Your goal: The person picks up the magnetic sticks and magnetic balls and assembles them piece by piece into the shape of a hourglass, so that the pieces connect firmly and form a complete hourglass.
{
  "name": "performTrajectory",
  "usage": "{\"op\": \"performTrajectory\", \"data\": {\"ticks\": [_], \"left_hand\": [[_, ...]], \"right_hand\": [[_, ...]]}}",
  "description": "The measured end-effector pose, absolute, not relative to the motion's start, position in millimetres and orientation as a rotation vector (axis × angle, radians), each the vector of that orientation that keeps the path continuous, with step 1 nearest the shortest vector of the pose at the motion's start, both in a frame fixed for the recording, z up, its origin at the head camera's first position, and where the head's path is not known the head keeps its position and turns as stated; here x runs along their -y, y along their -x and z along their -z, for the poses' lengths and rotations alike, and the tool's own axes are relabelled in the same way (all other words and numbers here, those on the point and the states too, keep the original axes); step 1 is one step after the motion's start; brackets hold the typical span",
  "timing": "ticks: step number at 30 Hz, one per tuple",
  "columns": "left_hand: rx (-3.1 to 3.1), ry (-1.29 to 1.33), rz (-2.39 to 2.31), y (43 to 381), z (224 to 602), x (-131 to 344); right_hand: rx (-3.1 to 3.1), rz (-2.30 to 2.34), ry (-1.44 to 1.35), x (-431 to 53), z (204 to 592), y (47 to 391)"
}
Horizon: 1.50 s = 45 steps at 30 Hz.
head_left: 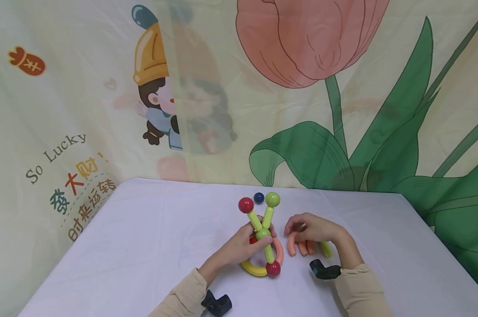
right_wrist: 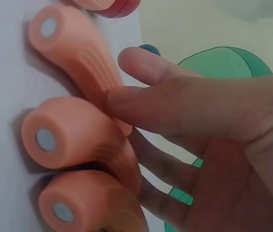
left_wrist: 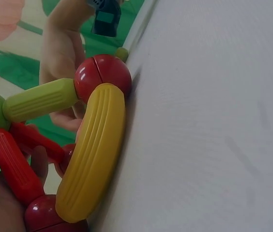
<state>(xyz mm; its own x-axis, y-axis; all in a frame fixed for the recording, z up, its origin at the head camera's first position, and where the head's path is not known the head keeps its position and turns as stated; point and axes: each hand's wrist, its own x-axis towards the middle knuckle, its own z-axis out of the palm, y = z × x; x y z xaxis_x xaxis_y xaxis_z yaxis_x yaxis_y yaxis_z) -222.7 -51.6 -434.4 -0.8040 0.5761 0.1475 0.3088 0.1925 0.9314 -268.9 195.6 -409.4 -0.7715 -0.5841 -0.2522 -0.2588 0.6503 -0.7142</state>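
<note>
My left hand [head_left: 239, 247] grips a magnetic stick-and-ball figure round its central green ball [head_left: 263, 234], with the thumb in front. Two light-green sticks rise from it to a red ball [head_left: 246, 205] and a green ball [head_left: 272, 199]. Below are a red ball [head_left: 273, 269], a yellow curved stick [left_wrist: 93, 154] and red sticks [left_wrist: 15, 166]. To the right, my right hand [head_left: 320, 228] pinches an orange curved stick [right_wrist: 85, 53], its thumb against the side. Two more orange curved sticks [right_wrist: 73, 137] lie alongside, metal discs showing in their ends.
A dark blue ball [head_left: 259, 197] lies behind the figure. Near the right wrist is a light-green stick [head_left: 326, 249], partly hidden. The white-covered table [head_left: 124, 255] meets a printed curtain [head_left: 207, 167] at its far edge. Black devices [head_left: 217, 304] sit at both wrists.
</note>
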Motion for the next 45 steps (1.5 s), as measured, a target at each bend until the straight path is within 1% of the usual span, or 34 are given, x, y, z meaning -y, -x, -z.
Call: {"op": "performTrajectory", "data": {"ticks": [15, 33, 45], "left_hand": [[-2.226, -0.841, -1.653, 222, 434, 51], [-2.226, -0.818, -1.663, 222, 434, 52], [-2.213, -0.819, -1.67, 222, 434, 52]], "right_hand": [[-2.519, 0.909, 0.553, -191, 411, 268], [-2.553, 0.894, 0.653, -187, 415, 271], [-2.7, 0.983, 0.601, -187, 413, 273]]}}
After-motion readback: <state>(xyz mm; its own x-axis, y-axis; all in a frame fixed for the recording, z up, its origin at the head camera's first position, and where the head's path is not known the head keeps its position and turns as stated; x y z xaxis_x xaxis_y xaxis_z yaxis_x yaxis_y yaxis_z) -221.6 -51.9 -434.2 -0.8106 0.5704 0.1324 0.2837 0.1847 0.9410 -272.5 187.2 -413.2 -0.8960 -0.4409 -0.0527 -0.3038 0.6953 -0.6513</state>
